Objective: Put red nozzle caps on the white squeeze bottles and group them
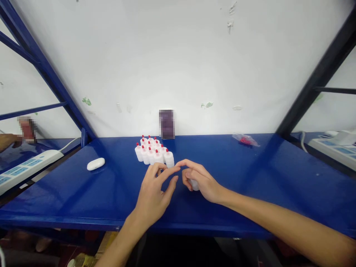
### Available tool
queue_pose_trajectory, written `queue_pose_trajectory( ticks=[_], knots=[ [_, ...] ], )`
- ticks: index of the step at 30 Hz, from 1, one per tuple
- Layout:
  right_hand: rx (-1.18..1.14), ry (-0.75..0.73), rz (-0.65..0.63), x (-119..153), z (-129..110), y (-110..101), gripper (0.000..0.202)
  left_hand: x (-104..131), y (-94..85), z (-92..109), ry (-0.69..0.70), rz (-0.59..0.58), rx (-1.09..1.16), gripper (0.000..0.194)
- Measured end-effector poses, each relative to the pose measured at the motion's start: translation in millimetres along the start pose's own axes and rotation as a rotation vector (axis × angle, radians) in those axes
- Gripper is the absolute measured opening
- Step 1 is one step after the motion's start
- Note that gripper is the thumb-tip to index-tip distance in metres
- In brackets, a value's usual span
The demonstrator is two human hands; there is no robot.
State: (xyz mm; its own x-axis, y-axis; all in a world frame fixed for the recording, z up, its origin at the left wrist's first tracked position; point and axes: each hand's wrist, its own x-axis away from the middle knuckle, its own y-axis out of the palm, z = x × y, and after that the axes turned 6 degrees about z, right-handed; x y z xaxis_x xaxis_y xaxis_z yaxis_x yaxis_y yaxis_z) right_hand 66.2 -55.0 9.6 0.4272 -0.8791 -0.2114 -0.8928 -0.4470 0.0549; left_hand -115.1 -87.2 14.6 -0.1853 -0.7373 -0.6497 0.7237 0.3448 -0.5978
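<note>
My right hand is wrapped round a small white plastic bottle, mostly hidden by the fingers. Its index finger reaches left and meets or nearly meets the index fingertip of my left hand. The left thumb and index finger are apart, and nothing shows between them; its other fingers are curled. Just beyond the left hand stands a tight group of small white bottles with red tips, all upright on the blue table.
At the back right lies a clear plastic bag with small red pieces. A white oval case sits on the left. A blurred dark rectangle leans against the wall. Power strips flank the table; another person's hand shows far left.
</note>
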Motion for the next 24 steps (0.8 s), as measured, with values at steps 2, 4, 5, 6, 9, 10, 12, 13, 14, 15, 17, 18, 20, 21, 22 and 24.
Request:
queue_pose_trajectory(
  ticks=[2,4,5,6,9,10,12,13,14,15,17,18,20,21,22,24],
  knots=[
    [0.046,-0.024,0.05,-2.9,4.0,-2.5,0.027,-5.6,-10.0,-9.0,0.006,-0.051,-0.091,0.026],
    [0.089,-0.055,0.102,-6.4,7.5,-7.0,0.022,-9.7,-19.9,-19.0,-0.033,-0.079,-0.17,0.023],
    [0.113,-0.071,0.126,-8.3,8.7,-9.8,0.019,-10.9,-24.2,-24.1,-0.056,-0.098,-0.21,0.023],
    [0.136,-0.084,0.144,-10.3,9.5,-12.8,0.017,-11.4,-28.0,-29.1,-0.073,-0.13,-0.249,0.023],
    [0.231,-0.071,0.178,-16.2,10.7,-21.7,0.018,-10.1,-33.5,-41.9,-0.098,-0.254,-0.318,0.027],
    [0.274,-0.063,0.187,-18.0,11.2,-23.9,0.019,-9.3,-33.2,-44.8,-0.099,-0.286,-0.321,0.028],
    [0.352,-0.051,0.197,-20.5,12.3,-26.6,0.025,-8.0,-29.9,-48.6,-0.102,-0.33,-0.305,0.028],
    [0.383,-0.043,0.195,-21.1,12.8,-27.0,0.03,-7.7,-27.4,-49.6,-0.105,-0.34,-0.295,0.027],
    [0.404,-0.038,0.19,-21.4,13.0,-27.0,0.035,-7.7,-24.7,-50.0,-0.109,-0.346,-0.286,0.025],
    [0.419,-0.039,0.19,-21.3,12.9,-26.7,0.039,-7.9,-22.2,-50.2,-0.114,-0.349,-0.28,0.024],
    [0.477,-0.089,0.204,-20.8,11.9,-26.1,0.043,-8.5,-18.3,-50.4,-0.121,-0.346,-0.273,0.024],
    [0.532,-0.144,0.214,-20.7,11.3,-26.2,0.043,-8.8,-17.2,-50.6,-0.122,-0.345,-0.267,0.024],
    [0.674,-0.254,0.216,-22.0,10.9,-27.5,0.041,-9.1,-16.2,-51.3,-0.121,-0.335,-0.246,0.024],
    [0.747,-0.291,0.205,-23.5,11.3,-28.6,0.04,-9.1,-16.1,-51.7,-0.12,-0.329,-0.233,0.023],
    [0.809,-0.309,0.193,-25.5,12.3,-29.6,0.038,-9.2,-16.1,-52.0,-0.121,-0.323,-0.219,0.023],
    [0.903,-0.293,0.174,-30.4,15.6,-31.3,0.034,-9.6,-16.0,-52.1,-0.129,-0.316,-0.196,0.023]
  ],
)
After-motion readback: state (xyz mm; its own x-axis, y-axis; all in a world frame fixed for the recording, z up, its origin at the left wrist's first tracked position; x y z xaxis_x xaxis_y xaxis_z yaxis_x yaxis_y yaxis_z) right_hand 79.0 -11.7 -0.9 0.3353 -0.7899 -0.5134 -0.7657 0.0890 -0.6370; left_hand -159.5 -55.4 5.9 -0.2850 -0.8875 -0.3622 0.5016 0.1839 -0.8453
